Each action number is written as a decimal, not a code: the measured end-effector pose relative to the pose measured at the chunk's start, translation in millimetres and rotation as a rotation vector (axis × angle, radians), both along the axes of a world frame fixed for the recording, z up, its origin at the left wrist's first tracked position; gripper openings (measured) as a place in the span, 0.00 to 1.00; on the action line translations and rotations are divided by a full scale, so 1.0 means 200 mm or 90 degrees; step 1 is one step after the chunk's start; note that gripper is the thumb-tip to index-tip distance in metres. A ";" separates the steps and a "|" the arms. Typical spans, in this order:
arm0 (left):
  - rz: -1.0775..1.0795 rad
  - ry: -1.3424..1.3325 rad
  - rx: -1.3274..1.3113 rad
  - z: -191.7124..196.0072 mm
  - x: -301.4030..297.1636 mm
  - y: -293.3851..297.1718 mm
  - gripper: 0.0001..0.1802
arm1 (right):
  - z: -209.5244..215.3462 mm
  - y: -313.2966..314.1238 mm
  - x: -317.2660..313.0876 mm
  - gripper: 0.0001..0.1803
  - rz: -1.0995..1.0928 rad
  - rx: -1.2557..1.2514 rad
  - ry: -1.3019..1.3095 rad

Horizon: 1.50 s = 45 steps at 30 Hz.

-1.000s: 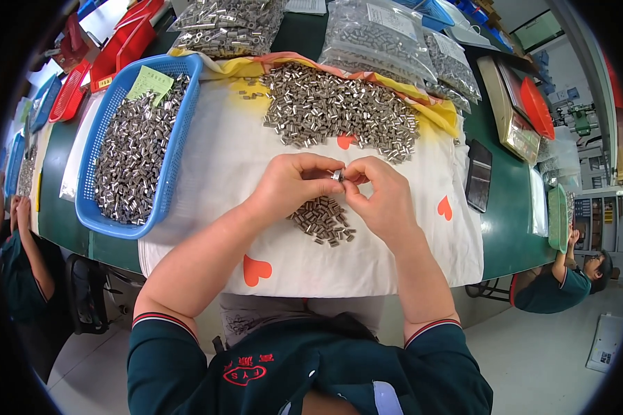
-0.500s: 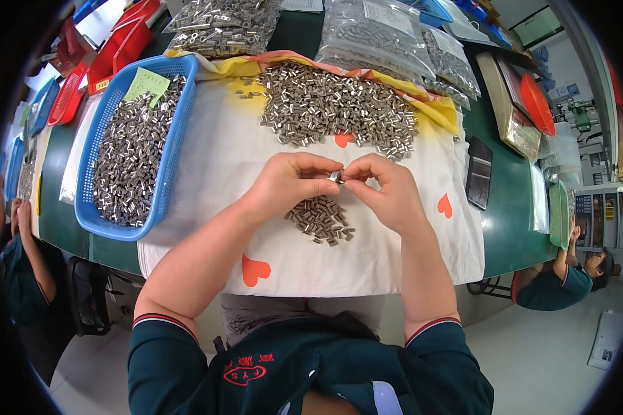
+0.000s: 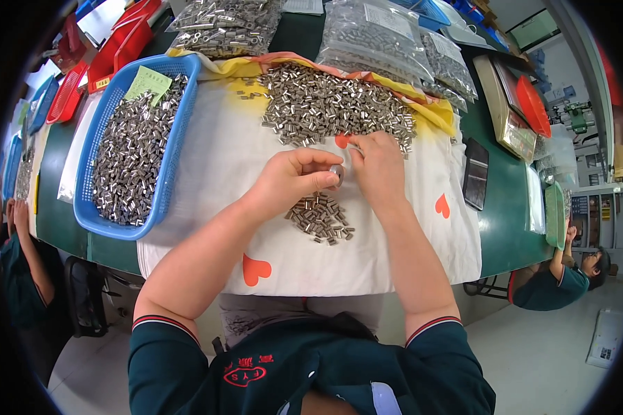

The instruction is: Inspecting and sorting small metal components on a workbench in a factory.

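Between the thumb and fingers of my left hand (image 3: 291,178) is a small shiny round metal piece (image 3: 336,171), its exact kind not clear. My right hand (image 3: 379,162) is at the near edge of a large pile of small metal sleeves (image 3: 332,104). Its thumb and forefinger are drawn together; whatever lies between them is too small or hidden to make out. Just below my left hand, a smaller heap of metal sleeves (image 3: 322,221) lies on the white cloth (image 3: 208,180) with orange hearts.
On the left stands a blue plastic basket (image 3: 187,90) full of metal pieces, with a green paper note (image 3: 147,84). Clear bags of metal parts (image 3: 374,41) lie at the back. A dark phone (image 3: 476,173) rests on the right. Other people sit at both sides.
My right hand has left my left hand and moved up to the large pile's edge. My left hand stays put, and the round metal piece in it shows more fully.
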<state>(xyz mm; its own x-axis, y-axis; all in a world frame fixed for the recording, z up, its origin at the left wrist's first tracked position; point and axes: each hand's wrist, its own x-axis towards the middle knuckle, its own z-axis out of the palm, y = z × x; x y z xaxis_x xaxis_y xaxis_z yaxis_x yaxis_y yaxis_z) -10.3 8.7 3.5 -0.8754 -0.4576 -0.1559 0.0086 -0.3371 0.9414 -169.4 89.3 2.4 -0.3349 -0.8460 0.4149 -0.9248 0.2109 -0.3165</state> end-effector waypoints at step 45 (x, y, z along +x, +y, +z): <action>-0.029 -0.072 -0.132 -0.01 0.00 0.02 0.18 | -0.02 0.00 -0.03 0.05 -0.037 0.008 -0.051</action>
<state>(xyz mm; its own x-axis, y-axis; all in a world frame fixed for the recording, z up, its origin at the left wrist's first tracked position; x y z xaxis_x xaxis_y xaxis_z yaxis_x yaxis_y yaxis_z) -10.3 13.4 2.4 -0.8781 -0.4508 -0.1603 -0.1112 -0.1336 0.9848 -175.8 90.1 -1.2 -0.4155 -0.8289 0.3747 -0.8826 0.2676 -0.3866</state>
